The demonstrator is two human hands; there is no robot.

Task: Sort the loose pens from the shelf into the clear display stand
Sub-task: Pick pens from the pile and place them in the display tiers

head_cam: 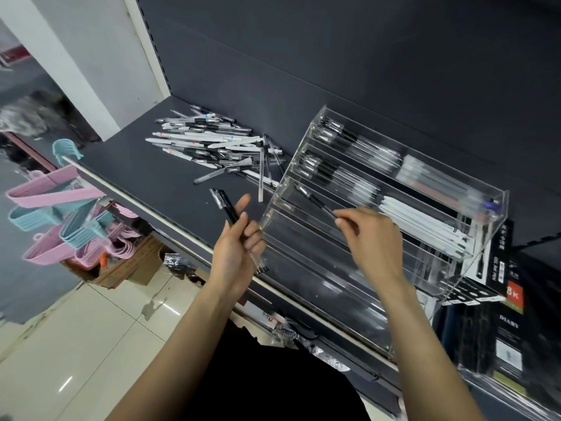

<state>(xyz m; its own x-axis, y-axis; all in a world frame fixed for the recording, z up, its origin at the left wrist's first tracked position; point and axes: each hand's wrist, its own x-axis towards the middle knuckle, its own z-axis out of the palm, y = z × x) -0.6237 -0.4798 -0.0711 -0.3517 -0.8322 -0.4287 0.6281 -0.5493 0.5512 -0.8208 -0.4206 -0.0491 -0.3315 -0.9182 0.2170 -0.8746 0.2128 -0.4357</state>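
Beside stand [473,238] "DIARY" notebook [507,344], left hand [235,253] gripping pens [226,208], right hand [375,238] pinching pen [315,202]

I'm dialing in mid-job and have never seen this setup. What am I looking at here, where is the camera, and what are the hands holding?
There is no machine: a person works bare-handed, filmed by one camera on their head looking down. The left hand grips a few black pens. The right hand pinches a single pen, its far end inside a slot of the clear display stand, whose upper slots already hold pens. A pile of loose pens lies on the dark shelf. Pink and blue hangers hang at left.
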